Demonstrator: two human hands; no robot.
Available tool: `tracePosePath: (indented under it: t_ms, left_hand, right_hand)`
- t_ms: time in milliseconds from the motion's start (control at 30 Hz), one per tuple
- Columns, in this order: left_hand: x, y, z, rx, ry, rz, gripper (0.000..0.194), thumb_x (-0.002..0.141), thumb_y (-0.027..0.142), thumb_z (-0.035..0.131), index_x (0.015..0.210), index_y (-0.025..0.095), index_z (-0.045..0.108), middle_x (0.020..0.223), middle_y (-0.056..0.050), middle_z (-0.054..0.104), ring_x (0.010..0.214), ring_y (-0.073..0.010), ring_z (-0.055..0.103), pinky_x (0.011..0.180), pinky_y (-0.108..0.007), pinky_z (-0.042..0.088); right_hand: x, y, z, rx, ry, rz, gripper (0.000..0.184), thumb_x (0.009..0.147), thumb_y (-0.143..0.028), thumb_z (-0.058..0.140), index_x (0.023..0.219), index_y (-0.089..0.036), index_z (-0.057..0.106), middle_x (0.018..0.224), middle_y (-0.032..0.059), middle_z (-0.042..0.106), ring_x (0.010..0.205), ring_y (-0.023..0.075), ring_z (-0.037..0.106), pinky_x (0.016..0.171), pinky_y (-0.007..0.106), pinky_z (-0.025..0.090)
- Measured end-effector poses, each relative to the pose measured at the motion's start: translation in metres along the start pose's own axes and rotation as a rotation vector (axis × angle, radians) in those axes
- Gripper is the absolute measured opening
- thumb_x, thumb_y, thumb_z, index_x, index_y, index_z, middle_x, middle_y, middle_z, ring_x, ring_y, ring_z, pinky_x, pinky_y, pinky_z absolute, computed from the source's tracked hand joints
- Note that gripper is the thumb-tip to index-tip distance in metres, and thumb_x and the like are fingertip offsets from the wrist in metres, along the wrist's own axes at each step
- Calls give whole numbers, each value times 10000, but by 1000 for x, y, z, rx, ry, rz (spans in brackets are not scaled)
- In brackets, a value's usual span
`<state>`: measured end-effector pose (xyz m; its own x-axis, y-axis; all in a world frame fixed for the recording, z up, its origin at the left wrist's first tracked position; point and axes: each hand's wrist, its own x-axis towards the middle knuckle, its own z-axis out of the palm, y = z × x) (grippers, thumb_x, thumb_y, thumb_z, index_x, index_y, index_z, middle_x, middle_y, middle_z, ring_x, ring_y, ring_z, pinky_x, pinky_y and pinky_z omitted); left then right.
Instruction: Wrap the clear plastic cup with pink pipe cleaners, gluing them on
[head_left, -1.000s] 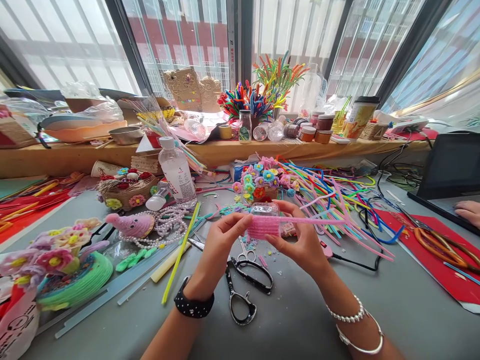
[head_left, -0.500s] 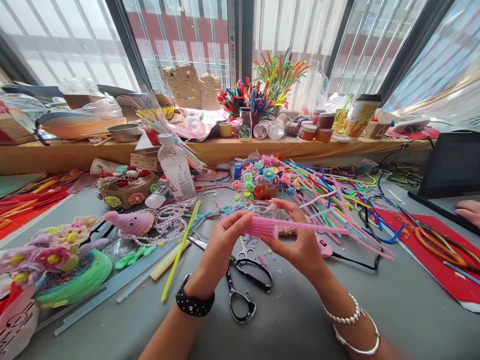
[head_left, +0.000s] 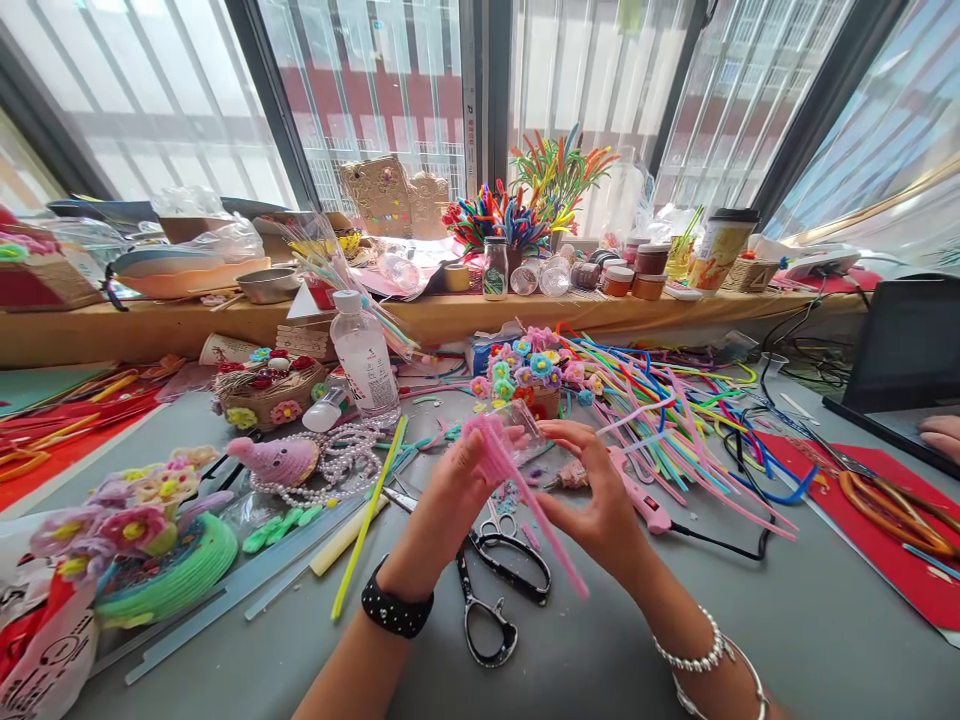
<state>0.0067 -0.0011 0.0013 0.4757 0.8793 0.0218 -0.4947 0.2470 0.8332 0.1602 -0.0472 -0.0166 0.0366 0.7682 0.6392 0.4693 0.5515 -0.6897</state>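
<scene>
My left hand (head_left: 439,505) is closed around a small clear plastic jar (head_left: 526,420) wrapped in rows of pink pipe cleaner (head_left: 493,450). The jar tilts, its bare clear end pointing right. One loose pink strand (head_left: 555,540) hangs from the wrap, slanting down to the right between my hands. My right hand (head_left: 604,500) stands just right of the jar with thumb and fingers apart, nothing visible between them. Behind it lies a pink glue gun (head_left: 643,500) with a black cord. Black-handled scissors (head_left: 491,630) rest on the table below my hands.
Loose pipe cleaners (head_left: 675,420) spread at right, beside a basket of fuzzy flowers (head_left: 540,370). A water bottle (head_left: 365,360), pearl strings (head_left: 349,455) and a green fuzzy pot (head_left: 187,565) stand left. Another person's hand (head_left: 941,435) is by a laptop (head_left: 900,350).
The wrapped jar has turned in my left hand and its loose strand has swung from pointing right to hanging down. My right hand has come away from the jar and opened.
</scene>
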Motion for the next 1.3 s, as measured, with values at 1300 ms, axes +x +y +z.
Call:
tracePosePath:
  t_ms: [1300]
  left_hand:
    - [-9,4,13,492,55,193,612,664,353,702,1217,236,468,879,-23,623,934,-211,578,834,-306,451]
  right_hand:
    - [3,-9,-3,447,-40,248,144,778,-360,611,829,-229,645,856,22,599,808,162,574,662,273,478]
